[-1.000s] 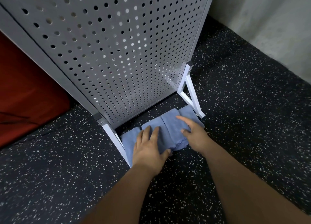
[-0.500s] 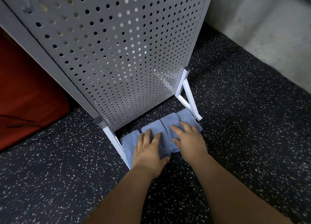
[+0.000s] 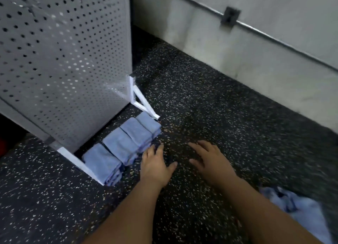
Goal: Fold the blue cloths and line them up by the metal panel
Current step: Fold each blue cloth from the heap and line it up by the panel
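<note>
Down at floor level, four folded blue cloths (image 3: 124, 144) lie side by side in a slanting row at the foot of the perforated metal panel (image 3: 64, 60). They sit between its two white feet (image 3: 144, 104), and the end cloths are just beside each foot. A person's left hand (image 3: 155, 166) is flat and palm-down over the speckled black floor (image 3: 219, 106), fingers straight and holding nothing. Its fingertips are just beside the near edge of the row, and whether they touch the cloth cannot be told. The right hand (image 3: 212, 161) hovers near it, apart from the cloths, fingers spread and loose, also holding nothing. A crumpled blue cloth (image 3: 303, 212) lies in a heap on the floor by the right forearm, well apart from the row. Behind runs a grey wall (image 3: 237, 60) with a conduit (image 3: 274, 40) and a dark box (image 3: 230, 16) fixed along it.
</note>
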Action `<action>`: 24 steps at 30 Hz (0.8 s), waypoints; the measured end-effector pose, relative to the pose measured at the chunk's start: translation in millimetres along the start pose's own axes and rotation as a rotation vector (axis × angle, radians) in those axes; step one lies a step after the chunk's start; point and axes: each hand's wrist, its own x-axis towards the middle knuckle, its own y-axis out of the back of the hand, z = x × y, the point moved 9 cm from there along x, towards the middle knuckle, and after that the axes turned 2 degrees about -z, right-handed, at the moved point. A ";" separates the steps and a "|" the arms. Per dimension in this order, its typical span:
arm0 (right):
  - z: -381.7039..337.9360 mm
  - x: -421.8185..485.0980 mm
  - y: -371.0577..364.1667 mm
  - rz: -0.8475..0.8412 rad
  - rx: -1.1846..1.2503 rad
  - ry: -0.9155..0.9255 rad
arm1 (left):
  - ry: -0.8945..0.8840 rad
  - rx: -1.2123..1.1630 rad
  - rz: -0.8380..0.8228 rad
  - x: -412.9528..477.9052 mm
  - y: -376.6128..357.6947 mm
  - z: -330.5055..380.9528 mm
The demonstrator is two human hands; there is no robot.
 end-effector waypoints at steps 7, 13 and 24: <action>150.6 -199.2 11.9 0.068 0.008 -0.304 | -0.375 0.217 -0.293 -95.9 -93.8 163.1; 228.1 -322.0 -2.7 0.033 0.072 -0.502 | -0.614 0.403 -0.338 -175.7 -132.6 237.3; 335.6 -397.5 -63.1 0.079 0.319 -0.716 | -0.651 0.532 -0.409 -206.0 -223.9 275.5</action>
